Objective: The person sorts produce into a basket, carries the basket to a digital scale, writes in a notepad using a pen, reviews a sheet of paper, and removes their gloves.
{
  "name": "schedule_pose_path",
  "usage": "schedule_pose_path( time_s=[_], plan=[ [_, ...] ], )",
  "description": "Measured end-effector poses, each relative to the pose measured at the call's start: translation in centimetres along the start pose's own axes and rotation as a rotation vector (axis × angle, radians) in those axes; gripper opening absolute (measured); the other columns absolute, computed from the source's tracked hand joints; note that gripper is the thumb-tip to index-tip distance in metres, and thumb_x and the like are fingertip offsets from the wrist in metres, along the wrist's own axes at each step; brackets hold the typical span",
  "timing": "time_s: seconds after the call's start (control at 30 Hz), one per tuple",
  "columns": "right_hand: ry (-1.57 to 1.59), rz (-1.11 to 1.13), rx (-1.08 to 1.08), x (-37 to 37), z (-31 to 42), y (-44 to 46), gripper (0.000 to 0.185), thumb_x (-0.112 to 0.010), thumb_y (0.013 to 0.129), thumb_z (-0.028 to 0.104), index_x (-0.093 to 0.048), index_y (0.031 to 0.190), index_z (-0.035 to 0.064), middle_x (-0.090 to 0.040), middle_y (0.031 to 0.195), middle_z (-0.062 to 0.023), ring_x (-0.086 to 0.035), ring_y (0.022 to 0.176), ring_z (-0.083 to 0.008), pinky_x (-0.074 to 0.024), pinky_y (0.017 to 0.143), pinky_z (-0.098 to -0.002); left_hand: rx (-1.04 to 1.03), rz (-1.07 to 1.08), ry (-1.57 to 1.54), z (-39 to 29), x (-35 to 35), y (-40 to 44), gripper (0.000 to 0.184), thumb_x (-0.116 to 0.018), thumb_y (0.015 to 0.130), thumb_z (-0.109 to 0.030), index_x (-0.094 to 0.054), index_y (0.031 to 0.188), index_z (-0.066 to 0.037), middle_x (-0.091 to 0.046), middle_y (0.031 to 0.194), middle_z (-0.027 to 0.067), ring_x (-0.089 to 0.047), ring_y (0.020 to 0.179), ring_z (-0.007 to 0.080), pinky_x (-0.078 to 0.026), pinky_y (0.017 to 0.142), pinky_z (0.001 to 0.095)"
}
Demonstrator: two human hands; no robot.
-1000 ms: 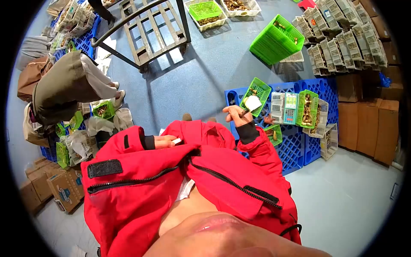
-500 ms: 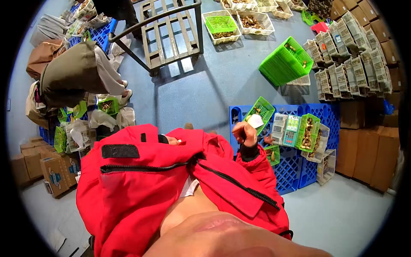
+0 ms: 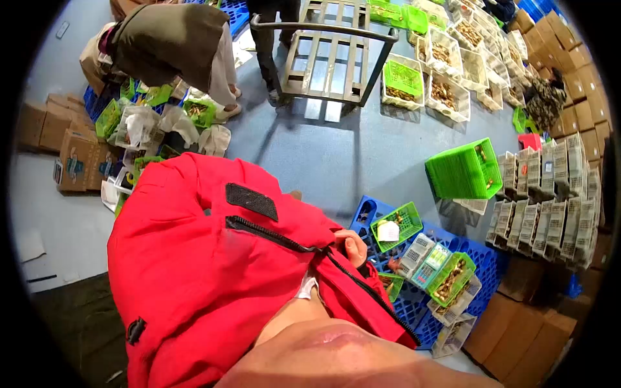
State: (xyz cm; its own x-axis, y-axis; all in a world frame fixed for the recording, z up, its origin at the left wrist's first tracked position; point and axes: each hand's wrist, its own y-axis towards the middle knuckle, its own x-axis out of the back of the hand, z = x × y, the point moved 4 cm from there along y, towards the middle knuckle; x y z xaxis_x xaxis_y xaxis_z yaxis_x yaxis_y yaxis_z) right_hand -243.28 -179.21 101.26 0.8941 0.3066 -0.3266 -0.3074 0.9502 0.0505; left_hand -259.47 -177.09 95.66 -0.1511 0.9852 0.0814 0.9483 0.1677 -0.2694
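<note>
My right hand (image 3: 351,247) is drawn in against the front edge of my red jacket (image 3: 194,258), its fingers curled closed. Whether anything is inside the fingers is hidden. My left hand is out of sight behind the jacket. Just beyond my right hand, a green basket (image 3: 409,220) stands on a blue pallet (image 3: 414,317) with a white paper (image 3: 388,231) in it. Beside that basket is a teal panel with a display (image 3: 430,265), which looks like a scale. A green basket of brownish, mushroom-like pieces (image 3: 453,279) lies next to the panel.
Ahead stands a metal cart (image 3: 326,64), with a person in dark trousers (image 3: 262,48) beside it. Another person (image 3: 171,48) bends over baskets at the left. Stacked green baskets (image 3: 462,169), white crates (image 3: 550,194) and cardboard boxes (image 3: 517,339) line the right.
My right hand has come down from above the pallet to my jacket front. My left fingertips have gone out of sight. The view has turned, and the cart appears further right.
</note>
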Motion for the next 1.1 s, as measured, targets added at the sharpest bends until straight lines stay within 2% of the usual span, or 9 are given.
schedule_pose_path(
  time_s=[0.03,0.27,0.47,0.57,0.63,0.87,0.93,1.0,1.1],
  plan=[
    [0.021,0.040,-0.175,0.8,-1.2,-0.2,0.029,-0.041,0.088,0.023,-0.054,0.095,-0.0013,-0.055,0.068,-0.0041,-0.045,0.054,-0.0068,-0.0337,0.050,-0.0176,-0.002,-0.020,0.008,0.0,0.1,0.0,0.066,-0.059,0.075,-0.036,-0.030,0.127,-0.006,-0.044,0.118,0.0142,-0.043,0.109,0.0268,-0.033,0.091,0.0372],
    [-0.229,0.141,-0.031,-3.5,-0.7,14.7,0.015,-0.052,0.084,0.009,-0.056,0.094,-0.0006,-0.053,0.063,-0.0020,-0.050,0.055,-0.0062,-0.0390,0.051,-0.0194,0.098,-0.255,0.021,1.5,1.1,-5.5,0.064,-0.058,0.076,-0.036,-0.032,0.126,-0.006,-0.045,0.117,0.0147,-0.043,0.108,0.0276,-0.034,0.091,0.0376],
    [-0.280,0.351,-0.076,-17.9,-3.7,28.6,0.049,-0.060,0.079,0.026,-0.040,0.118,0.0025,-0.056,0.062,-0.0054,-0.053,0.054,-0.0098,-0.0418,0.052,-0.0228,0.233,-0.422,-0.074,3.6,0.7,-14.2,0.062,-0.057,0.077,-0.036,-0.034,0.126,-0.006,-0.046,0.115,0.0151,-0.044,0.108,0.0284,-0.034,0.091,0.0380],
    [-0.096,0.384,-0.024,-21.3,-4.1,32.1,0.041,-0.056,0.083,0.025,-0.046,0.113,-0.0009,-0.058,0.068,-0.0049,-0.047,0.051,-0.0078,-0.0357,0.047,-0.0195,0.271,-0.475,-0.109,4.8,1.1,-18.0,0.061,-0.057,0.077,-0.036,-0.034,0.125,-0.006,-0.046,0.115,0.0153,-0.044,0.107,0.0287,-0.034,0.091,0.0381],
    [0.041,0.448,-0.114,-21.9,-7.8,32.2,0.034,-0.056,0.083,0.025,-0.052,0.106,-0.0004,-0.056,0.066,-0.0028,-0.045,0.050,-0.0071,-0.0339,0.045,-0.0187,0.287,-0.517,-0.145,5.4,0.3,-19.8,0.060,-0.057,0.078,-0.036,-0.035,0.125,-0.006,-0.046,0.115,0.0155,-0.044,0.107,0.0290,-0.034,0.091,0.0382],
    [-0.551,0.350,-0.085,-12.2,0.8,28.9,0.022,-0.054,0.083,0.013,-0.059,0.099,-0.0022,-0.055,0.070,-0.0012,-0.044,0.056,-0.0047,-0.0367,0.052,-0.0170,0.438,-0.740,-0.030,4.3,-1.1,-24.2,0.058,-0.056,0.079,-0.036,-0.037,0.124,-0.006,-0.047,0.113,0.0160,-0.045,0.106,0.0298,-0.034,0.091,0.0386],
    [-0.616,0.371,-0.080,-7.0,2.9,26.6,0.016,-0.054,0.082,0.007,-0.060,0.093,-0.0026,-0.055,0.069,-0.0012,-0.045,0.058,-0.0060,-0.0370,0.053,-0.0181,0.219,-1.086,0.292,7.0,-1.6,-23.1,0.048,-0.054,0.081,-0.034,-0.043,0.118,-0.006,-0.048,0.110,0.0167,-0.046,0.101,0.0307,-0.037,0.087,0.0405],
    [-0.856,0.510,-0.018,-3.3,4.7,23.4,0.012,-0.058,0.076,0.002,-0.061,0.088,-0.0009,-0.055,0.063,-0.0050,-0.047,0.053,-0.0092,-0.0395,0.052,-0.0229,0.276,-1.392,0.394,6.9,-1.1,-22.2,0.043,-0.055,0.079,-0.034,-0.049,0.113,-0.010,-0.049,0.108,0.0132,-0.049,0.098,0.0287,-0.039,0.082,0.0411],
    [-1.247,0.804,0.096,-7.2,6.4,18.1,0.014,-0.060,0.072,0.008,-0.063,0.085,0.0069,-0.056,0.069,-0.0071,-0.054,0.056,-0.0190,-0.0432,0.050,-0.0291,0.551,-1.197,0.388,10.5,-0.3,-21.4,0.033,-0.058,0.073,-0.024,-0.053,0.104,-0.013,-0.054,0.101,0.0085,-0.052,0.091,0.0289,-0.042,0.075,0.0398]
  ],
)
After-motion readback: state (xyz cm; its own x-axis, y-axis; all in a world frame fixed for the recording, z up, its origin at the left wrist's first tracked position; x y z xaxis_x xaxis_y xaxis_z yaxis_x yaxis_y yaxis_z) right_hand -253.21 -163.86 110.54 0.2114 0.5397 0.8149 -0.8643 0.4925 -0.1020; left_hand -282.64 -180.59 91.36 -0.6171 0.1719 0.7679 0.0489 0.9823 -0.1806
